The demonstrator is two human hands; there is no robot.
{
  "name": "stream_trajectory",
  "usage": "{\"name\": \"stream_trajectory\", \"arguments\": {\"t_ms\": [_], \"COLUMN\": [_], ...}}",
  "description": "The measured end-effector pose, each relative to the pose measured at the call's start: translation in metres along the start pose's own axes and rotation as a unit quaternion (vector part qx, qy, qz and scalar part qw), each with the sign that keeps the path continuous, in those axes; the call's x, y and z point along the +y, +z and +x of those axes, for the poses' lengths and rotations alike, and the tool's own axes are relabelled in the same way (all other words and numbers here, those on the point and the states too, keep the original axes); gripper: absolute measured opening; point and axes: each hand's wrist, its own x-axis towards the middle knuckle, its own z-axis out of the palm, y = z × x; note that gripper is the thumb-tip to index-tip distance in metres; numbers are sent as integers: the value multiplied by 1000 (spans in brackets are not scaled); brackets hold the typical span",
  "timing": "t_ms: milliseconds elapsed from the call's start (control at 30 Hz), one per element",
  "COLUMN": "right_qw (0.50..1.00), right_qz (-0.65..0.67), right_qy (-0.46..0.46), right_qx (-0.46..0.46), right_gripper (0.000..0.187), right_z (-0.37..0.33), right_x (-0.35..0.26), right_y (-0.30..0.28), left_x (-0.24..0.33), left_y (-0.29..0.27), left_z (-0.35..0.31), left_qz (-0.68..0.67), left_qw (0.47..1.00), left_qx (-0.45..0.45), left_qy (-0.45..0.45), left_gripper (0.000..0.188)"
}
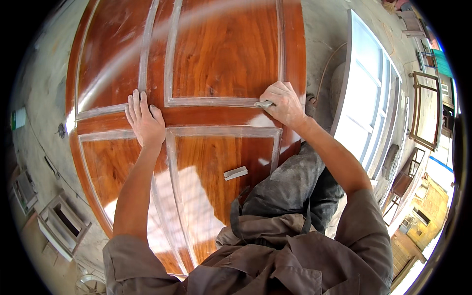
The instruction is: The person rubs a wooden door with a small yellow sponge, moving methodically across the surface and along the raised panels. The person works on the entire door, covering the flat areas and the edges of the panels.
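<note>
A glossy reddish-brown panelled wooden door [221, 54] lies under my arms, with pale, dusty moulding strips around its panels. My left hand [144, 118] rests flat on the middle rail, fingers stretched out and holding nothing. Closed around a small folded greyish-white pad [264, 104], probably sandpaper, my right hand [285, 102] presses at the lower right corner of the upper right panel's moulding. White dust coats its fingers. Another folded whitish piece [235, 173] lies loose on the lower right panel, apart from both hands.
To the right stands a white panelled frame [366, 93], with a brown wooden frame [425, 110] beyond it. A grey wooden piece [64, 223] sits on the concrete floor [44, 93] at the left, near a dark cable. My dusty trouser leg [285, 184] is against the door's right side.
</note>
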Motion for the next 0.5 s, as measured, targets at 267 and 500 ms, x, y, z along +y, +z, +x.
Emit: {"name": "stream_trajectory", "arguments": {"t_ms": [267,500], "right_qw": [1000,999], "right_qz": [-16,-10], "right_qy": [-21,-28], "right_qx": [-7,-21], "right_gripper": [11,9], "right_z": [16,75], "right_x": [-10,-68], "right_y": [12,64], "left_x": [0,7], "left_y": [-4,-4], "left_z": [-2,-1], "left_qz": [-7,-19], "left_qw": [1000,1000], "left_qx": [-5,-11], "left_qy": [-7,-9], "left_gripper": [49,50]}}
